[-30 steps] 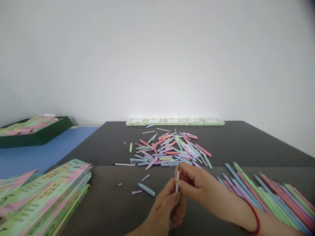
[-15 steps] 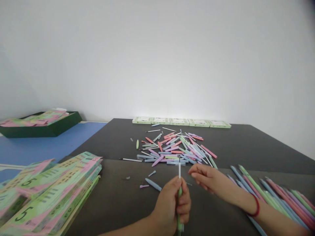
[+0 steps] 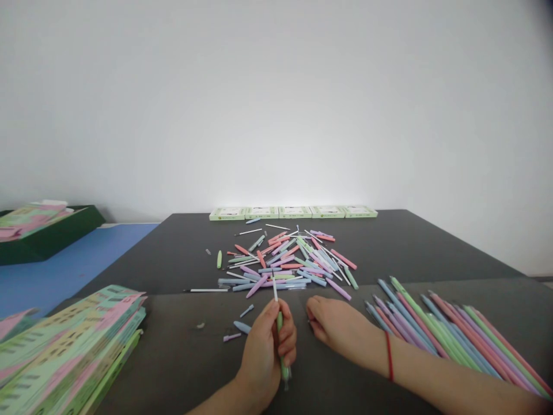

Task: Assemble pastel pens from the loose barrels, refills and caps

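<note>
My left hand (image 3: 265,351) is closed round a green pen barrel (image 3: 280,337). A white refill (image 3: 275,290) sticks up out of the barrel, its dark tip pointing at the pile of pen parts (image 3: 285,265). To the right, my right hand (image 3: 334,325) is low over the black table, fingers curled and pressed together; whatever they pinch is too small to make out. A blue pen part (image 3: 242,327) lies left of my left hand, partly behind it. Near it are a small blue clip piece (image 3: 246,311) and a purple one (image 3: 232,338).
Several long coloured pens (image 3: 458,328) lie side by side at the right, partly under my right forearm. Printed cartons (image 3: 78,346) are stacked at the left. Flat boxes (image 3: 295,212) line the table's far edge. A dark green tray (image 3: 52,233) stands on a blue surface.
The view has shifted to the right. My right hand has come down to the table and its fingers have closed. My left hand still grips the green barrel with the refill.
</note>
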Tool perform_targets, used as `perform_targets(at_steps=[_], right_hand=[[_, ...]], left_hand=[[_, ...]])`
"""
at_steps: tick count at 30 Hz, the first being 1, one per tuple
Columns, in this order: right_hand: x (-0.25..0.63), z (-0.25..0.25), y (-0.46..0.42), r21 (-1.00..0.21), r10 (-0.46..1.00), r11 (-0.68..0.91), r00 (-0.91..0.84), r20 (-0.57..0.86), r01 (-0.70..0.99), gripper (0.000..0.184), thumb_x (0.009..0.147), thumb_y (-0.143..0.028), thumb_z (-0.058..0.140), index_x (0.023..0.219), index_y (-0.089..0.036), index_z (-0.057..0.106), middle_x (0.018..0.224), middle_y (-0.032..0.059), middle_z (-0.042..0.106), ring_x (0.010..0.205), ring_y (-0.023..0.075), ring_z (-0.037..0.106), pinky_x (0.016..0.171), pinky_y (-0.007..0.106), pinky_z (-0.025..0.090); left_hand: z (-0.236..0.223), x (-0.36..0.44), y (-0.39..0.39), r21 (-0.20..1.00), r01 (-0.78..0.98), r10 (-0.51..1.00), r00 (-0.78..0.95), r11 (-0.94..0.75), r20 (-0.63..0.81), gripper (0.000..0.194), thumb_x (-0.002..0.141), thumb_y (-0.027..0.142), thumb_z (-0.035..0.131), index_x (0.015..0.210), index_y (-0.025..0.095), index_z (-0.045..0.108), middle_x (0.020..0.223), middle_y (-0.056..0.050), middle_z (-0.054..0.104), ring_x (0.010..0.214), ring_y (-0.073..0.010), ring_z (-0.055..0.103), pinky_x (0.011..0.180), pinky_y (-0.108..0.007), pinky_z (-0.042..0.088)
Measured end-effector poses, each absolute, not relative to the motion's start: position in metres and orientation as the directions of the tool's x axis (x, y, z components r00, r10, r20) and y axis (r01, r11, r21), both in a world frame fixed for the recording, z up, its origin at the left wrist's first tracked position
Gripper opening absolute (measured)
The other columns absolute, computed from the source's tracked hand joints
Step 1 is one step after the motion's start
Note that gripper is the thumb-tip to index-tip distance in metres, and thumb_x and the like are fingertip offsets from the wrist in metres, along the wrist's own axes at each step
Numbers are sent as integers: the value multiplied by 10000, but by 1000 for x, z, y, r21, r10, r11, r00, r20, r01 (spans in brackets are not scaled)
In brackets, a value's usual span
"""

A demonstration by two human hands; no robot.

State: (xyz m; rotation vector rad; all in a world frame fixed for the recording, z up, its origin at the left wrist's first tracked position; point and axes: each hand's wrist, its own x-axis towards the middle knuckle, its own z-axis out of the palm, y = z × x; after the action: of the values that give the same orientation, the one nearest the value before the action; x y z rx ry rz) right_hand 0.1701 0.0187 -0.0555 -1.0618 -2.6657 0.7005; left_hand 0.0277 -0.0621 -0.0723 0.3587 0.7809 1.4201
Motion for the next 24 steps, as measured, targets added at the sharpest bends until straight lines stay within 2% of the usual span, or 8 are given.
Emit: perform_targets(at_steps=[3,5,7,8,10,11,15,24], right_hand=[[169,-47,27,-588,706,570,-708,-7,574,115,727,-88,483,705,-199,460,633,-11,521,583,144,487,548,259,331],[169,-36,32,-726,711,464,-703,-37,508,97,794,-137,416,732,-211,427,562,-50,467,487,109,435,474,226,315],[170,-25,33,-935,717,194,-694,-72,297,94,841,-192,390,752,-213,413,540,-75,409,430,82,365,415,200,281],[169,-22,33,-990,722,17,-687,-85,140,94,845,-220,421,751,-209,418,554,-78,398,428,72,341,400,190,263],[169,-18,30,-953,739,-266,-666,-104,-147,133,813,-256,539,742,-189,449,616,-65,422,462,55,341,398,174,247],[168,-18,29,-917,749,-329,-654,-108,-225,161,795,-267,589,741,-180,466,644,-57,442,481,50,355,404,168,250],[164,-24,27,-855,782,-388,-614,-107,-345,221,758,-290,678,730,-165,498,659,-49,468,507,46,385,424,161,269],[158,-31,25,-870,746,-384,-659,-96,-308,202,767,-280,677,733,-175,507,573,-68,440,470,49,348,411,167,230]], left_hand=[[-72,28,-63,667,-727,965,-25,161,-260,290,928,391,376,733,193,460,473,94,290,368,-52,132,299,-124,220],[-71,30,-64,672,-721,971,5,169,-239,282,917,402,400,737,194,463,475,94,295,367,-51,137,294,-121,216],[-71,32,-66,671,-714,973,59,197,-223,278,892,425,444,736,197,467,475,93,316,356,-47,142,281,-119,213],[-72,34,-67,670,-710,972,96,219,-215,285,872,445,473,729,198,467,470,93,327,345,-43,144,271,-119,211],[-74,36,-68,666,-696,964,178,266,-200,310,826,483,532,714,202,467,458,95,353,319,-36,153,255,-122,214],[-76,38,-69,667,-686,957,217,289,-191,321,806,496,554,708,203,468,450,95,360,308,-33,164,253,-123,218],[-85,40,-69,697,-640,938,314,323,-147,353,775,517,589,687,190,487,420,96,364,288,-23,199,270,-116,219],[-89,39,-68,713,-619,926,361,328,-112,366,771,513,594,666,181,481,403,100,346,286,-18,195,281,-120,176]])
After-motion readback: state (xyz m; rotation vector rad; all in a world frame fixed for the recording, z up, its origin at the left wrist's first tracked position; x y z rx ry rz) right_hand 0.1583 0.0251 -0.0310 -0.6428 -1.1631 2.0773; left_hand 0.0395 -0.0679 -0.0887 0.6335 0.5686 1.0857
